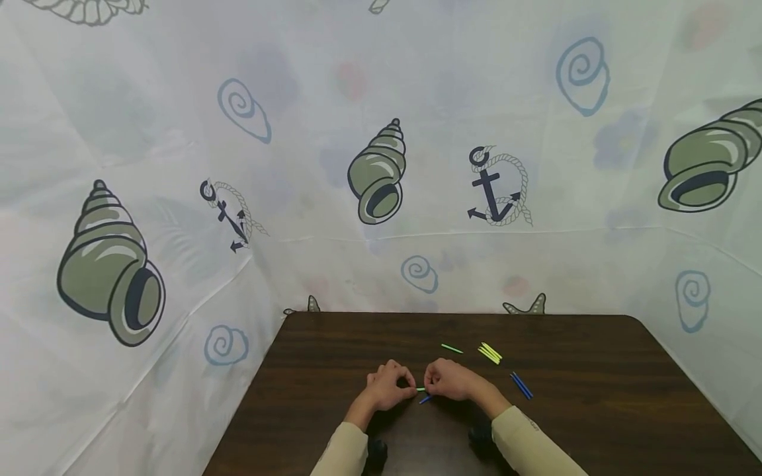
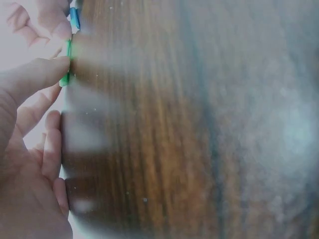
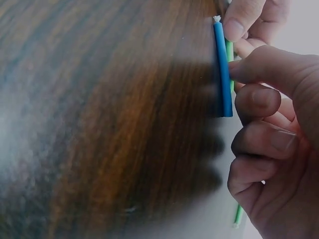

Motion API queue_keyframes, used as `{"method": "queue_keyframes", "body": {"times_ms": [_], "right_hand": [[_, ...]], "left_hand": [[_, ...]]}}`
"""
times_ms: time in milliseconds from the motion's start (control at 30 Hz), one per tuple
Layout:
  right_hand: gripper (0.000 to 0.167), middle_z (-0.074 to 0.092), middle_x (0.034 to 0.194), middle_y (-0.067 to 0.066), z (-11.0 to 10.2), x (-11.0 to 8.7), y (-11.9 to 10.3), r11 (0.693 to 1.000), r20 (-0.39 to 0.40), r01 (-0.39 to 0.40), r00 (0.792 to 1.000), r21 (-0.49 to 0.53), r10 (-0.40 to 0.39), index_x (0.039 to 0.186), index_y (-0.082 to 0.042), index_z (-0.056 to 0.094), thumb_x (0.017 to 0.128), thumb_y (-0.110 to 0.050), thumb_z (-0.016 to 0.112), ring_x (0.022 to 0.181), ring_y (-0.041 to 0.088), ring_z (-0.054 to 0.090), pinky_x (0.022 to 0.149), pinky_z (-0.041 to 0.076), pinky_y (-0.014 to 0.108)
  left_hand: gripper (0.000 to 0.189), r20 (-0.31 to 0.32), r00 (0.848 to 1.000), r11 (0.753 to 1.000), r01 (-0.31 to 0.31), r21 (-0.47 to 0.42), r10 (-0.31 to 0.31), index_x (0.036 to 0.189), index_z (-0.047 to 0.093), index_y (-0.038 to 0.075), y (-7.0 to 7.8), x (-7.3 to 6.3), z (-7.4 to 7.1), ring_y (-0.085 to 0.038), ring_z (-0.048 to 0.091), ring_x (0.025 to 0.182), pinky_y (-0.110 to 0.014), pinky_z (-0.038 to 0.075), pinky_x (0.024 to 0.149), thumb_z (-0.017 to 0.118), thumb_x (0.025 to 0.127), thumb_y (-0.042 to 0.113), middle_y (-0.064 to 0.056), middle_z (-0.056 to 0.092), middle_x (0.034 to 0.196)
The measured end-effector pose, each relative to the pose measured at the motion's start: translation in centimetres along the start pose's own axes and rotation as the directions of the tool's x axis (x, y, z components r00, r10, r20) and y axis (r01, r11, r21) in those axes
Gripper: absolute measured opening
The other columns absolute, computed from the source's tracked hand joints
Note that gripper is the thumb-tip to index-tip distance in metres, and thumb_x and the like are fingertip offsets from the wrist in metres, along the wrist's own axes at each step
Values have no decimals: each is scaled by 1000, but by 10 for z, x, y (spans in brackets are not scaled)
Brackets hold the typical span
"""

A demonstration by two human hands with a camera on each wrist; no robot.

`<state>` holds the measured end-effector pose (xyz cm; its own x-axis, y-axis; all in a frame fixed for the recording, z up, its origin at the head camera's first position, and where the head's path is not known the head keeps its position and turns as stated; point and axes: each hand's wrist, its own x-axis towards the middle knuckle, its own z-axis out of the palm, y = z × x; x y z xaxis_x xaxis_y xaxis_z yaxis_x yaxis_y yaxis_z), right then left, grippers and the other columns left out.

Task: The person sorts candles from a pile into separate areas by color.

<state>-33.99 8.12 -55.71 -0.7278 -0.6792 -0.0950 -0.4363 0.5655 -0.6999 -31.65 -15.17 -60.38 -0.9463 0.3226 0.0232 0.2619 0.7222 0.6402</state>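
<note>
A thin green candle (image 1: 421,389) spans the gap between the two hands, low over the table. My left hand (image 1: 387,387) pinches one end between thumb and index finger, its other fingers loosely bent. The right hand (image 1: 455,379) pinches the other end with thumb and forefinger, the remaining fingers curled in the right wrist view. Just on the near side of the green candle lies a blue candle (image 3: 223,74) with a white wick, close to the right thumb. Fingertips partly cover the green candle in every view.
On the dark wooden table (image 1: 333,337), a green candle (image 1: 452,348) lies beyond the hands. Several yellow candles (image 1: 490,353) lie in a bunch to its right, and blue candles (image 1: 521,385) sit nearer. A patterned cloth (image 1: 452,277) hangs behind the table.
</note>
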Motion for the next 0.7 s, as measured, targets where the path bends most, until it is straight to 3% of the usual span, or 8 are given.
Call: {"method": "queue_keyframes", "body": {"times_ms": [167, 267, 367, 500, 633, 700], "right_hand": [[8, 62, 77, -3, -4, 3, 9, 1000, 8, 16, 1000, 24, -16, 93, -9, 71, 101, -10, 70, 62, 11, 51, 60, 43, 27], [10, 62, 79, -6, -2, 14, 40, 996, -7, 88, 996, -28, -88, 97, -13, 71, 104, -18, 66, 64, 9, 52, 61, 44, 28], [10, 61, 78, -7, -7, 14, 46, 995, -28, 98, 995, -36, -99, 97, -15, 72, 103, -21, 66, 64, 9, 52, 62, 46, 29], [8, 60, 74, -7, -21, 0, 27, 998, -48, 55, 997, 14, -54, 91, -12, 72, 98, -14, 68, 62, 10, 52, 62, 46, 31], [9, 59, 73, -8, -25, -6, 24, 1000, -108, 3, 994, -26, -5, 88, -11, 74, 95, -10, 68, 63, 9, 51, 62, 44, 29], [8, 60, 74, -7, -27, -8, 21, 998, -136, -58, 989, -17, 55, 88, -11, 75, 93, -8, 70, 64, 10, 52, 62, 44, 28]], "left_hand": [[8, 8, 1000, 1000, 5, -20, -5, 95, 71, 35, 2, 0, -2, -30, 50, 115, -56, 29, 92, 74, 101, 39, 0, 57, 121], [12, 12, 1000, 1000, -2, -21, 2, 101, 72, 32, 6, -1, -6, -30, 50, 114, -54, 30, 91, 72, 102, 44, -2, 58, 122], [15, 25, 1000, 1000, -4, -12, 4, 104, 73, 31, 9, -2, -9, -29, 51, 114, -54, 31, 92, 71, 102, 46, -2, 58, 123], [8, 44, 999, 1000, 5, -28, -4, 101, 73, 34, 10, -3, -9, -30, 51, 116, -58, 31, 94, 75, 99, 42, -2, 59, 124], [8, 52, 998, 999, 19, -38, -17, 98, 72, 38, 8, -3, -5, -31, 51, 118, -59, 32, 95, 77, 98, 44, -1, 59, 125], [9, 49, 999, 999, 20, -33, -18, 97, 72, 38, 8, -3, -3, -31, 51, 118, -59, 32, 95, 77, 97, 46, 0, 59, 125]]}}
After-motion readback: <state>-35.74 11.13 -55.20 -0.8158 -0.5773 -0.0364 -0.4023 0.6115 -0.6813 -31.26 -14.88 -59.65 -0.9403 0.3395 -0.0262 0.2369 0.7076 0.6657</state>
